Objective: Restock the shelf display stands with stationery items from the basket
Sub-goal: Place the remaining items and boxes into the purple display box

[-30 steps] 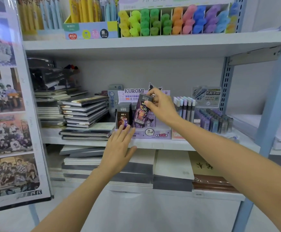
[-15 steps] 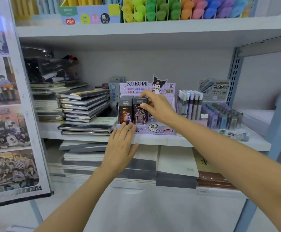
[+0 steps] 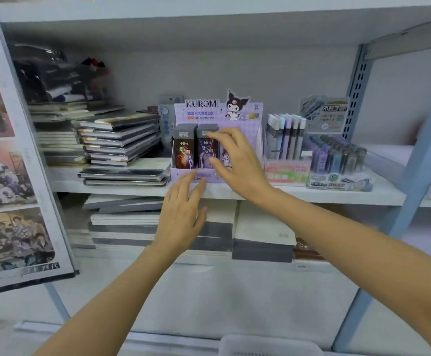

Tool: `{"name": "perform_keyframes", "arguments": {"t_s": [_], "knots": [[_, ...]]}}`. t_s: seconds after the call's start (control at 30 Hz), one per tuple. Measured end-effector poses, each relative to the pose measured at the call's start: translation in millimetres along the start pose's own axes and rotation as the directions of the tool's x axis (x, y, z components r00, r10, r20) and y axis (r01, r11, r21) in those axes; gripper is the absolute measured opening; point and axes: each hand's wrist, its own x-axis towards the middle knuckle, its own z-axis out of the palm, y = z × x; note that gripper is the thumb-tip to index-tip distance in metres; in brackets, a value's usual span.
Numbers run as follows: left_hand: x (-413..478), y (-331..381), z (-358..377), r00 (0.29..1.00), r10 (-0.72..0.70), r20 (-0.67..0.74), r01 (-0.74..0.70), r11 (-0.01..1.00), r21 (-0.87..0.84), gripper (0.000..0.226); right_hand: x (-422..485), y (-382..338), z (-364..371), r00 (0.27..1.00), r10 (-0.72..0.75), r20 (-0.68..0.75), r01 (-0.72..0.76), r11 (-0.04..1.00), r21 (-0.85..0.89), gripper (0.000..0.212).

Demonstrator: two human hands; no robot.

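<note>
Fingers (image 3: 222,136) spread: right hand (image 3: 240,163) touches glossy box (image 3: 204,152); left hand (image 3: 181,214) flat, touching cardboard stand (image 3: 219,114).

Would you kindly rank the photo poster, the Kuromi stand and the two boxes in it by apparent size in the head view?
1. Photo poster, though nearer the camera.
2. Kuromi stand.
3. Orange box and purple box look alike; I would not rank them.
</note>
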Motion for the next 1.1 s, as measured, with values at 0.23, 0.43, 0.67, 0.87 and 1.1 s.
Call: {"name": "perform_keyframes", "arguments": {"t_s": [0.23, 0.43, 0.67, 0.87, 1.1], "knots": [[-85, 40, 79, 0.996, -0.086, -0.031, 0.078, 0.977, -0.200, 0.049, -154, 12, 25, 0.972, 0.059, 0.229, -0.117, 0.962, 0.247, 0.012], [-198, 65, 177, 0.887, -0.054, 0.459, 0.193, 0.946, -0.261, 0.043, -314, 67, 82, 0.629, 0.404, 0.664, -0.578, 0.814, 0.053, 0.019], [-300, 66, 242, 0.501, -0.160, 0.851, 0.244, 0.969, 0.039, 0.062, -468, 100, 127, 0.087, 0.562, 0.823, -0.676, 0.640, -0.365, 0.018], [-330, 62, 252, 0.577, -0.113, 0.809, 0.211, 0.977, -0.015, 0.074, -516, 94, 144, -0.029, 0.629, 0.777, -0.594, 0.615, -0.519, 0.035], [-330, 71, 254, 0.536, -0.175, 0.826, 0.268, 0.963, 0.031, 0.058, -522, 96, 150, -0.057, 0.564, 0.824, -0.675, 0.586, -0.448, 0.027]]}}
